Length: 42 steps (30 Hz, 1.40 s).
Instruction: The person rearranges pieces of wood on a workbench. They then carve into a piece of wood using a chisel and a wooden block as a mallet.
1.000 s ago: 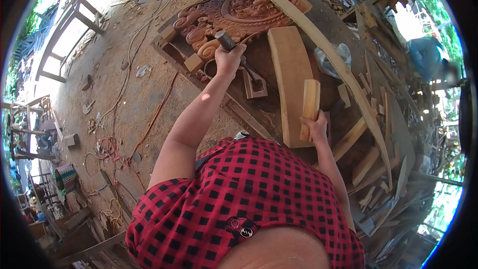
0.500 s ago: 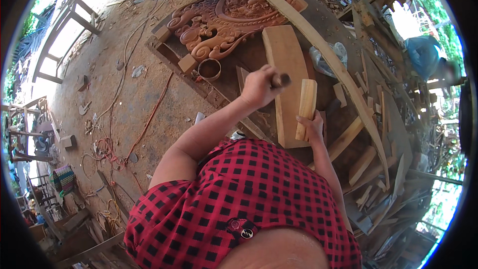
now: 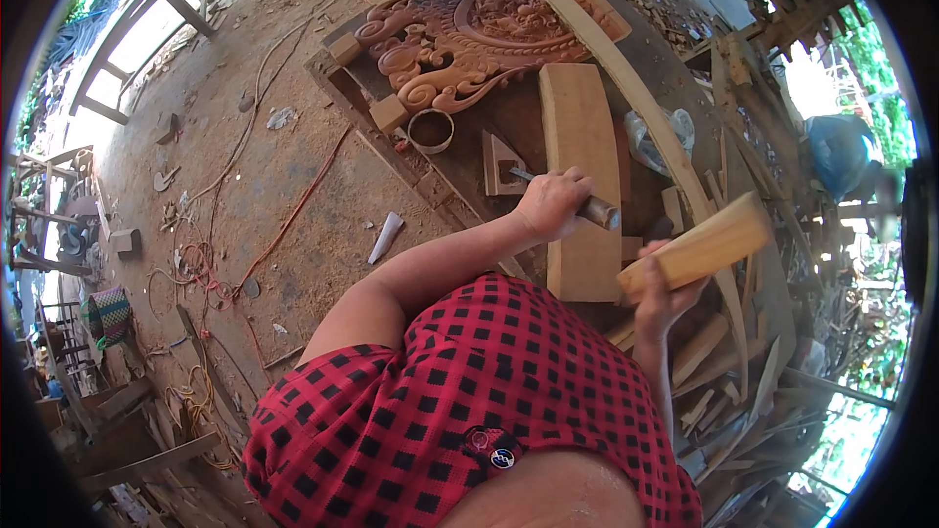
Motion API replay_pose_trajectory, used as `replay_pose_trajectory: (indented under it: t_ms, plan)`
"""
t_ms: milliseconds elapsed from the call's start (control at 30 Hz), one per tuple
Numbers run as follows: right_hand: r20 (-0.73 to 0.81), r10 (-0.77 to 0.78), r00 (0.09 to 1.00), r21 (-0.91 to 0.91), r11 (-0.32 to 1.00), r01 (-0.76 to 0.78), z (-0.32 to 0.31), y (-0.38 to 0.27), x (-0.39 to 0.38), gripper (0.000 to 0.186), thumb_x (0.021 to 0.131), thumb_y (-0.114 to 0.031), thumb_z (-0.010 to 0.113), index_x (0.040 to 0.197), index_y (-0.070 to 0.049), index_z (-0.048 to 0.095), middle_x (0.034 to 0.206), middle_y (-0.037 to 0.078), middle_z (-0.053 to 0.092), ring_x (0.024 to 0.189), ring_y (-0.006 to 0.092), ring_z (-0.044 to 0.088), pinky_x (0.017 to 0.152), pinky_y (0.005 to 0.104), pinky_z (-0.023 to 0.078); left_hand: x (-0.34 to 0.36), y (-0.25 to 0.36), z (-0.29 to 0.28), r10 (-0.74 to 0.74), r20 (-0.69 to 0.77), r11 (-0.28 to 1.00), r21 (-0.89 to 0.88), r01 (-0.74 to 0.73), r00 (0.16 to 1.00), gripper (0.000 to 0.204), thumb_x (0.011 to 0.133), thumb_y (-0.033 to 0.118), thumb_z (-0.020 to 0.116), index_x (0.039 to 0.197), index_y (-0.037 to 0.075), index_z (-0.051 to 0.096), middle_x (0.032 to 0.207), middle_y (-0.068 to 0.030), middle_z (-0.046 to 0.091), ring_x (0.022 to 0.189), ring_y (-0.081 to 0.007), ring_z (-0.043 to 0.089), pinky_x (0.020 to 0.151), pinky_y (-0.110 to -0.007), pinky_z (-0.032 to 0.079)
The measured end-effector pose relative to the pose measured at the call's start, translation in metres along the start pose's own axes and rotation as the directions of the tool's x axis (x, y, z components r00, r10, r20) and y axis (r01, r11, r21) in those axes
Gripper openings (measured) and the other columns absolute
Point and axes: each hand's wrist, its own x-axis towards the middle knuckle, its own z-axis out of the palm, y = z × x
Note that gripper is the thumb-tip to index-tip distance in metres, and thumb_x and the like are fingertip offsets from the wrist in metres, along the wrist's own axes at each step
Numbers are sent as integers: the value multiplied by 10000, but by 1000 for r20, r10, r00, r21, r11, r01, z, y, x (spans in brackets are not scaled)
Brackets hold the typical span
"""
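My left hand (image 3: 553,205) is wrapped round a chisel (image 3: 599,213); its thin blade points left, past my knuckles, over a small triangular wood piece with a squarish recess (image 3: 496,154). Whether the blade touches that piece I cannot tell. My right hand (image 3: 660,303) grips a thick block of pale wood (image 3: 712,242), tilted up to the right. Between and beyond my hands lies a broad, slightly curved plank (image 3: 577,127) on the dark table. At its far side rests a reddish carved panel (image 3: 460,34) with scrollwork.
A round tin (image 3: 430,131) stands by the carving. A long curved strip (image 3: 636,88) crosses the table's right side, near a clear plastic bag (image 3: 660,142). Offcuts (image 3: 699,352) pile up at the right. A white tube (image 3: 386,237) and red cords (image 3: 293,210) lie on the floor.
My left hand has come nearer and slightly right, turning the chisel so its blade shows. My right hand has swung the wood block from upright over the plank out to the right.
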Motion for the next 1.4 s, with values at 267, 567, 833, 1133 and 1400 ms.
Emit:
replay_pose_trajectory:
  t_ms: [267,567,833,1133,1400]
  plan:
    - [-44,74,996,23,997,-73,-2,-8,-4,457,745,-93,771,1111,11,517,1010,117,576,884,197,582,810,317,478,-1,-3,0,27,-48,999,-27,-28,998,242,672,187,707,860,96,585,883,-113,597,805,-358,629,706,-460,505]
    - [-12,67,998,-64,996,-68,-2,5,-6,472,781,-80,768,1161,11,504,961,84,582,889,190,584,832,323,479,1,-11,-4,-28,-79,999,-20,26,997,284,641,169,717,887,102,591,882,-102,604,833,-348,624,718,-458,504]
    - [180,4,984,-255,966,43,8,4,7,475,772,-87,764,1156,0,500,1046,92,549,967,186,559,850,337,472,5,-11,-7,-77,-110,993,-95,67,991,283,638,168,719,879,96,590,880,-108,608,848,-360,622,736,-471,498]
    - [200,-116,973,-329,927,178,16,7,2,302,805,-47,706,1032,6,514,934,101,594,851,205,598,771,348,514,1,-10,-3,-37,-87,999,-32,34,996,240,660,184,710,844,85,592,871,-122,603,810,-365,631,703,-475,501]
    - [342,-14,940,-225,970,96,10,36,2,408,801,-48,733,1120,1,483,958,61,570,869,154,570,791,295,485,2,-5,-7,-51,-77,998,-36,49,996,256,653,194,714,853,96,588,876,-113,609,832,-358,630,725,-469,501]
